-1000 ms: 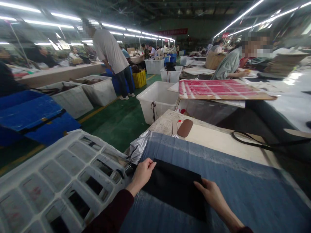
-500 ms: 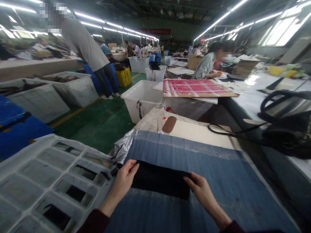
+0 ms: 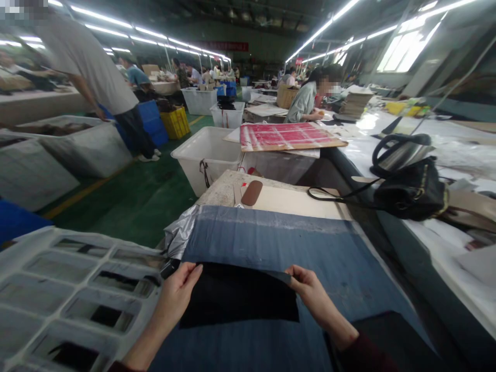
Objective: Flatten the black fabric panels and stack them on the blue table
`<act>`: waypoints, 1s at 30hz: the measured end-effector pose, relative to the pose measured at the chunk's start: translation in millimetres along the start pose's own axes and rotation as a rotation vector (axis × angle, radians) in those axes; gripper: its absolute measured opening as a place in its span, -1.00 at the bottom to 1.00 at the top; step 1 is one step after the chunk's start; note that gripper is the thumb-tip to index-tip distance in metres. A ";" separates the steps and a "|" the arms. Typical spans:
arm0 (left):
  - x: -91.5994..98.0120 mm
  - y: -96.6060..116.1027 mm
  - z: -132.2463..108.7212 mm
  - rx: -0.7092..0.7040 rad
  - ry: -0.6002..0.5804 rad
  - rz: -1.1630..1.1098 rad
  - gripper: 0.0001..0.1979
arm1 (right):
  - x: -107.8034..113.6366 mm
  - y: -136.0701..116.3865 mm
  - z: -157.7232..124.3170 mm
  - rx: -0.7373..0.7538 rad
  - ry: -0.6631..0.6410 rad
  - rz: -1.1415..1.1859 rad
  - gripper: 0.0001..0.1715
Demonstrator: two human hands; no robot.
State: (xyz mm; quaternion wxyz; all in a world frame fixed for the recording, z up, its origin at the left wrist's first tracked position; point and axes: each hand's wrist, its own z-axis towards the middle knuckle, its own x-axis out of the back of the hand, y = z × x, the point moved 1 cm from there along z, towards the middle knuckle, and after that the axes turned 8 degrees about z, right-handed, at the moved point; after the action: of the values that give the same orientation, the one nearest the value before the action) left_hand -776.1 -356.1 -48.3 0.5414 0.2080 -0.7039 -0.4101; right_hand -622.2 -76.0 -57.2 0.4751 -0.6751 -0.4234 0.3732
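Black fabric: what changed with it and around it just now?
The left hand and right hand appear to have drawn the black fabric slightly toward the person. The view swung right, revealing the black bag. Unchanged: both hands pinch the fabric; the brown oval piece lies at the left end of the cream board.

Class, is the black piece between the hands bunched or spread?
Spread: the black piece extends between the left hand and right hand, which pinch its upper edge. Whether it is doubled, I cannot tell.

The sheet [image 3: 240, 297] is black, the table cover [image 3: 325, 253] streaky blue.
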 end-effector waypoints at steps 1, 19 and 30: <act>-1.4 -0.4 -4.2 0.003 -0.008 0.013 -0.57 | 1.4 1.1 -4.4 -0.004 0.002 0.016 -0.54; -13.3 7.5 -58.1 -0.036 -0.042 0.096 -0.56 | 11.2 7.2 -69.0 -0.017 0.017 0.177 -0.55; -55.5 -39.1 -32.2 0.022 -0.170 0.360 -0.70 | 23.1 83.3 -23.3 -0.059 0.165 -0.287 -0.57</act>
State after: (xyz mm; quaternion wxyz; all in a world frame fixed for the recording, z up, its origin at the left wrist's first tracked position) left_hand -733.8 -349.1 -110.0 0.5425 0.0493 -0.7772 -0.3150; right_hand -574.6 -78.0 -133.0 0.5365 -0.6497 -0.4858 0.2323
